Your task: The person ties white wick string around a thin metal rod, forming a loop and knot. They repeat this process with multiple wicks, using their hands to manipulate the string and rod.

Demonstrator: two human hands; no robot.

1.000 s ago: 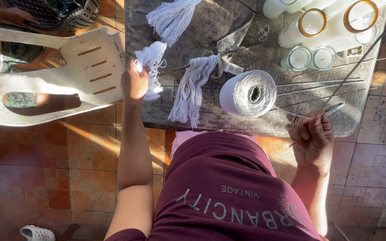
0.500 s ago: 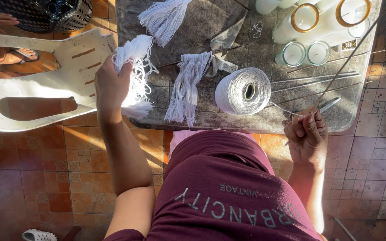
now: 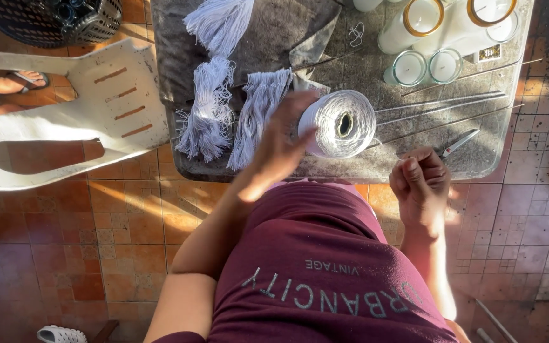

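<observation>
My left hand [image 3: 281, 143] is blurred, fingers spread and holding nothing, just left of a big spool of white cord [image 3: 344, 124] lying on its side on the grey table [image 3: 414, 162]. Left of the hand lie two bundles of cut white cord [image 3: 206, 114] [image 3: 258, 111], with a third bundle [image 3: 220, 22] further back. My right hand [image 3: 422, 184] is closed in a fist at the table's front edge. The blades of a pair of scissors [image 3: 460, 142] stick out of it, and the handles are hidden in the fist.
White candles in glass jars [image 3: 422, 19] [image 3: 408, 67] stand at the back right, with thin rods [image 3: 452, 105] lying in front of them. A white plastic chair [image 3: 96, 108] and a black basket [image 3: 52, 19] are on the left. Another person's sandalled foot [image 3: 23, 79] rests beside the chair, on the tiled floor [image 3: 128, 241].
My left hand set a cord bundle down at the table's left side, let go of it and swung right towards the spool. My right hand stayed at the table edge.
</observation>
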